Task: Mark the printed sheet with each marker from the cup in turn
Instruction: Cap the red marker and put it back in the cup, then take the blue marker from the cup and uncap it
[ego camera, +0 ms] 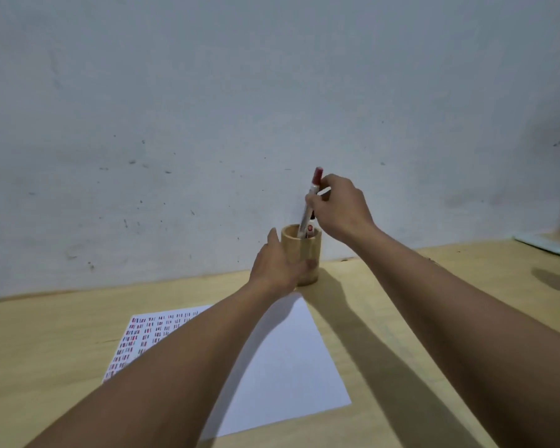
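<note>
A round wooden cup (pixel 307 250) stands near the wall at the back of the table. My left hand (pixel 277 265) wraps around the cup's left side and grips it. My right hand (pixel 340 208) pinches a white marker with a red cap (pixel 311 195), which stands upright with its lower end inside the cup. Another marker (pixel 311 228) shows just above the rim. The printed sheet (pixel 285 360) lies flat in front of the cup; its left part carries rows of small red and dark marks, and my left forearm covers its middle.
The wooden table (pixel 385 318) butts against a scuffed pale wall (pixel 207 124). A pale flat object (pixel 550 244) lies at the far right edge by the wall. My right forearm stretches across the table's right side.
</note>
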Demonstrator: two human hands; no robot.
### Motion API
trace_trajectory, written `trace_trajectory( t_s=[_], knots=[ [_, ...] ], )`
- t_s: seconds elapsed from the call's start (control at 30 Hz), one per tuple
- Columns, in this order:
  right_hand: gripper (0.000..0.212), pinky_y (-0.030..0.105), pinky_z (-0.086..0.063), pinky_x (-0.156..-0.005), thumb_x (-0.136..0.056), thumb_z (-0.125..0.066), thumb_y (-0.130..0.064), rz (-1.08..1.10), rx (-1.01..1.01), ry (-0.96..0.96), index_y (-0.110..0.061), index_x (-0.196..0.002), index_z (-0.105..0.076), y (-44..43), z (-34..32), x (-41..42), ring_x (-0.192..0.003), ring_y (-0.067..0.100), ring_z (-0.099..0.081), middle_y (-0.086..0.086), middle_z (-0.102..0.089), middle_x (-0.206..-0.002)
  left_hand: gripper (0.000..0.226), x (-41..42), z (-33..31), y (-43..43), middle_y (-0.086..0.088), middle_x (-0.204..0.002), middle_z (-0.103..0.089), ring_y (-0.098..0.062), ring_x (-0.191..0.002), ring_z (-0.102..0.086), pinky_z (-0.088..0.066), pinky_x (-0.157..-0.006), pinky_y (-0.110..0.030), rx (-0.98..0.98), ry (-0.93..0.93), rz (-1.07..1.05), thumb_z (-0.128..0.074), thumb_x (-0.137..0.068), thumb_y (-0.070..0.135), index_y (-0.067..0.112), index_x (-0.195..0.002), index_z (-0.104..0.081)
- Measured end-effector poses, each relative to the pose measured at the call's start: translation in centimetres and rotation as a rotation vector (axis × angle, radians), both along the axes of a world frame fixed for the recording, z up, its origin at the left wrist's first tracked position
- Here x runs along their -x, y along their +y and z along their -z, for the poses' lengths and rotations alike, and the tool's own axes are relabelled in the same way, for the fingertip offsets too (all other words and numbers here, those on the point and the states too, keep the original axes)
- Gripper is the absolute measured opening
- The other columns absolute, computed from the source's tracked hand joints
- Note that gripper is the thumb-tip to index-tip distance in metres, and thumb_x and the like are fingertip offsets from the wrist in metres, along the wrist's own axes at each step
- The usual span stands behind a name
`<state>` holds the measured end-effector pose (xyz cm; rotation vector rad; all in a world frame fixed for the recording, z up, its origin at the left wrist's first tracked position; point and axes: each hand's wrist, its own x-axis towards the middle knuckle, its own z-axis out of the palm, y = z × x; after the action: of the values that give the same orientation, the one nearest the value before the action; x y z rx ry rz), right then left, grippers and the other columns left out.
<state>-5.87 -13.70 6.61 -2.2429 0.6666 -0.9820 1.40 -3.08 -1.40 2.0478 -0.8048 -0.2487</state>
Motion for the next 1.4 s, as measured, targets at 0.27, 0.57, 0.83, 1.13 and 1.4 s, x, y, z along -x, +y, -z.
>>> trace_trajectory(
  t_s=[0.27,0.57,0.83,1.13,1.4],
  knots=[
    [0.014,0.027,-0.048,-0.057,-0.086,-0.067,-0.010,-0.069,-0.185,0.136,-0.005,-0.082,-0.080,-1.0,1.3,-2.6,-0.062,0.018,-0.062,0.007,-0.074,-0.077,0.071,-0.7,0.7,-1.5,-0.004,-0.118,-0.062,-0.028,-0.103,-0.061,-0.054,-0.086,-0.043,0.005,-0.077,-0.052,-0.072,-0.073,0.044,0.018,-0.131,-0.042],
    [0.031,0.022,-0.039,-0.050,-0.095,-0.048,0.000,0.090,-0.184,0.019,-0.009,-0.113,-0.072,-3.8,2.5,-3.2,-0.069,0.015,-0.058,0.006,-0.064,-0.101,0.063,-1.6,2.1,-1.9,0.001,-0.123,-0.065,-0.024,-0.109,-0.063,-0.055,-0.091,-0.046,0.081,-0.080,-0.024,-0.068,-0.084,0.040,0.024,-0.139,-0.040],
    [0.030,0.025,-0.042,-0.054,-0.093,-0.049,0.000,0.009,-0.242,0.107,-0.009,-0.107,-0.074,-4.1,3.0,-4.3,-0.075,0.020,-0.058,0.010,-0.067,-0.100,0.065,-2.0,2.4,-1.9,0.000,-0.123,-0.066,-0.024,-0.108,-0.064,-0.055,-0.090,-0.045,0.080,-0.114,-0.024,-0.068,-0.085,0.042,0.023,-0.141,-0.039],
    [0.012,0.038,-0.054,-0.069,-0.084,-0.073,-0.010,-0.033,-0.261,0.211,-0.001,-0.091,-0.077,-4.1,3.0,-5.3,-0.072,0.025,-0.061,0.011,-0.068,-0.079,0.063,-2.0,2.4,-1.8,0.001,-0.119,-0.066,-0.022,-0.105,-0.064,-0.055,-0.089,-0.045,0.084,-0.114,-0.019,-0.067,-0.087,0.039,0.027,-0.142,-0.038],
    [0.016,0.031,-0.040,-0.060,-0.080,-0.074,-0.008,0.007,-0.258,0.206,0.008,-0.086,-0.076,-4.0,3.1,-4.8,-0.063,0.022,-0.051,0.011,-0.059,-0.070,0.064,-1.8,2.2,-1.6,0.001,-0.119,-0.066,-0.023,-0.106,-0.064,-0.055,-0.089,-0.045,0.084,-0.107,-0.015,-0.068,-0.086,0.039,0.026,-0.142,-0.038]
  ],
)
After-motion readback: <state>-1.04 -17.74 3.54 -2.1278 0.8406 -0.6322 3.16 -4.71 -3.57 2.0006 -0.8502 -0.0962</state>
